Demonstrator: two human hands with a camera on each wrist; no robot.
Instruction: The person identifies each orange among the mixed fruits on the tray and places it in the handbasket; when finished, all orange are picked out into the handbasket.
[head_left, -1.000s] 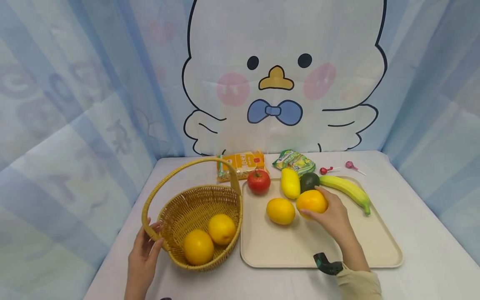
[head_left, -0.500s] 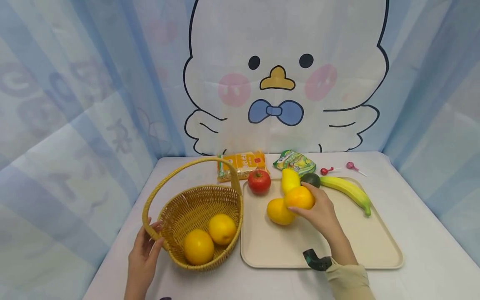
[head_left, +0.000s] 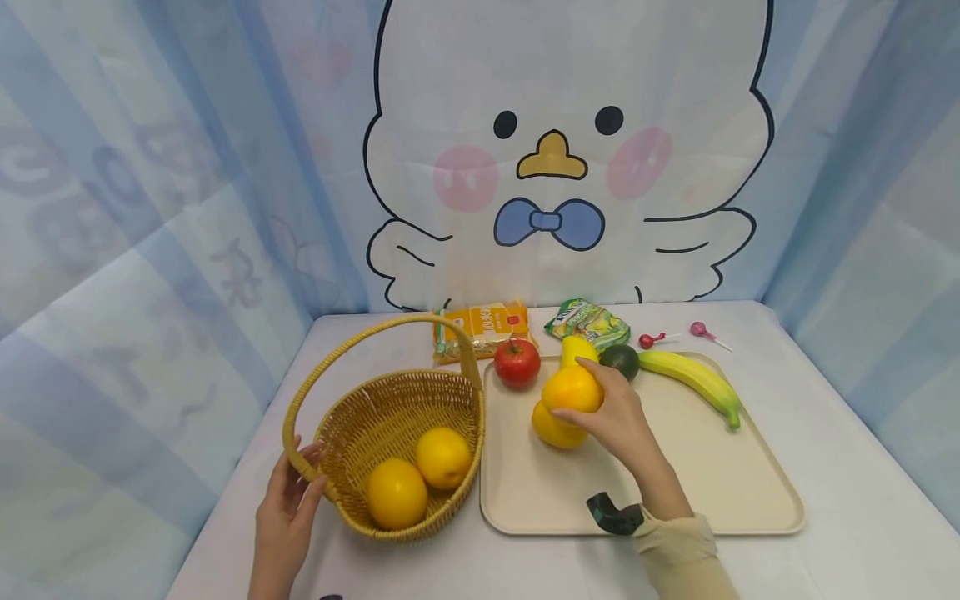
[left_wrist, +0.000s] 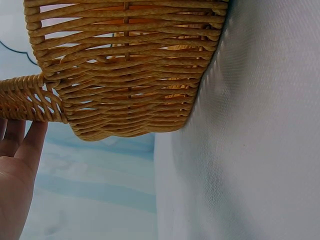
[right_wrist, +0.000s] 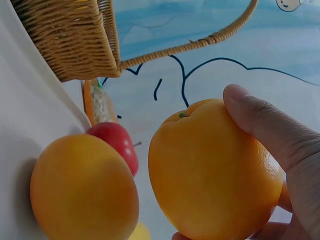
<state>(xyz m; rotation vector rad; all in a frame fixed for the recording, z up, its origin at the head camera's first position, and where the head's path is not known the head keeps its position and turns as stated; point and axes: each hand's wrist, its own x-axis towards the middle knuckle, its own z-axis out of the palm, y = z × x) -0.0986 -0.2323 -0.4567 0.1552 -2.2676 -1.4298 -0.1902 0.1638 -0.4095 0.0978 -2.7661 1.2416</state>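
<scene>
My right hand [head_left: 626, 421] pinches an orange [head_left: 567, 390] between thumb and fingers, held above the tray [head_left: 525, 504]. In the right wrist view the orange [right_wrist: 215, 170] shows a small green stem end, with my thumb on its side. Below and partly behind it, a yellow oval fruit [head_left: 553, 433] lies on the tray. My left hand [head_left: 283, 525] grips the wicker basket [head_left: 375, 408] at the foot of its tall handle; in the left wrist view my fingers [left_wrist: 34, 142] touch the handle base. Inside the basket rest two yellow-orange fruits [head_left: 396, 494].
On the tray lie a red tomato-like fruit [head_left: 517, 363], a long yellow fruit [head_left: 578, 350], a dark green fruit [head_left: 621, 362] and a banana [head_left: 693, 379]. Behind stand an orange grain bag [head_left: 483, 329], a green packet [head_left: 588, 322] and two lollipops [head_left: 698, 329].
My right hand has carried the orange leftward over the tray, and it now overlaps the yellow oval fruit in the head view. The left hand and basket stay put.
</scene>
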